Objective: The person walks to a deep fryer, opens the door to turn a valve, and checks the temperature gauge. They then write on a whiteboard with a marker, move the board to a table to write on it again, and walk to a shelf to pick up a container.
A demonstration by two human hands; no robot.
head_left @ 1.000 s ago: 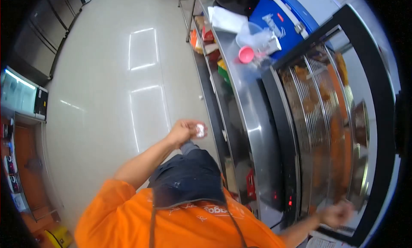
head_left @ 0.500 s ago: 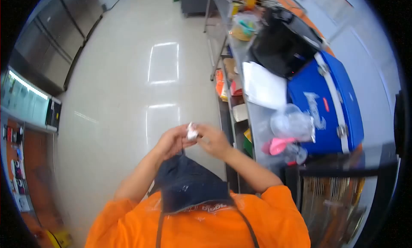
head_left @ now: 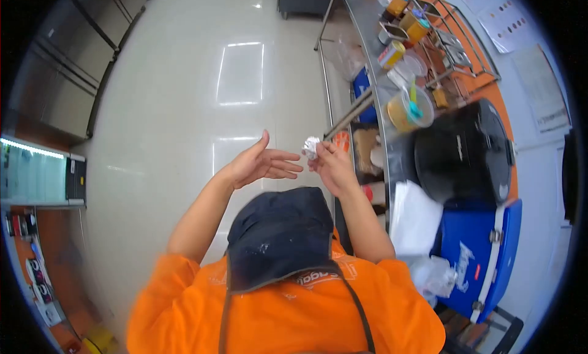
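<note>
My right hand [head_left: 331,164] pinches a small crumpled white wad [head_left: 310,147] at its fingertips, held up in front of my chest. My left hand [head_left: 260,162] is just to the left of it, fingers spread and pointing toward the wad, holding nothing. Both hands hover over the glossy floor [head_left: 184,109], beside the steel counter [head_left: 380,109]. I wear an orange shirt and a dark apron.
On the counter to the right stand a black cooker [head_left: 462,152], a blue cooler [head_left: 478,250], white paper [head_left: 413,219], a tub with a teal utensil [head_left: 409,109] and several orange containers [head_left: 398,23]. Steel cabinets [head_left: 67,66] line the far left.
The view has swung from the warmer cabinet along the counter. The wad passed from my left hand to my right hand, and my left hand has opened.
</note>
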